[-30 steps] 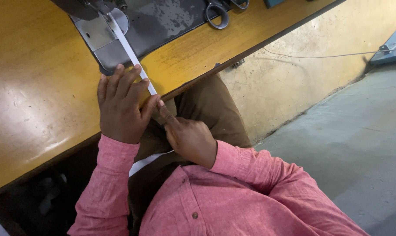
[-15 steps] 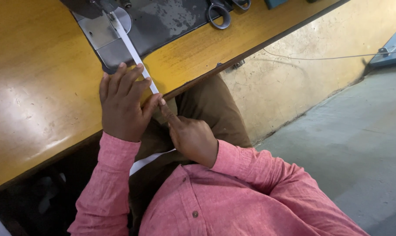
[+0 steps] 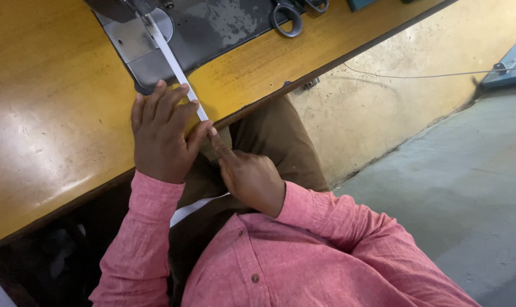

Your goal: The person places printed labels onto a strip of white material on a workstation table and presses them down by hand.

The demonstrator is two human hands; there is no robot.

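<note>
The white strip [image 3: 175, 65] lies flat on the counter [image 3: 53, 125], thin, soft and light. The left hand [image 3: 161, 139] pinches its near end; right hand [image 3: 249, 176] grip: cannot tell.

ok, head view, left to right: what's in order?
Yellow wooden table → left hand on the white fabric strip → right hand → steel scissors → cracked yellowish wall → grey concrete floor.

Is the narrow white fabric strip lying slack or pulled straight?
Pulled straight: the narrow white fabric strip runs in one line from the grey machine bed to the left hand.
</note>
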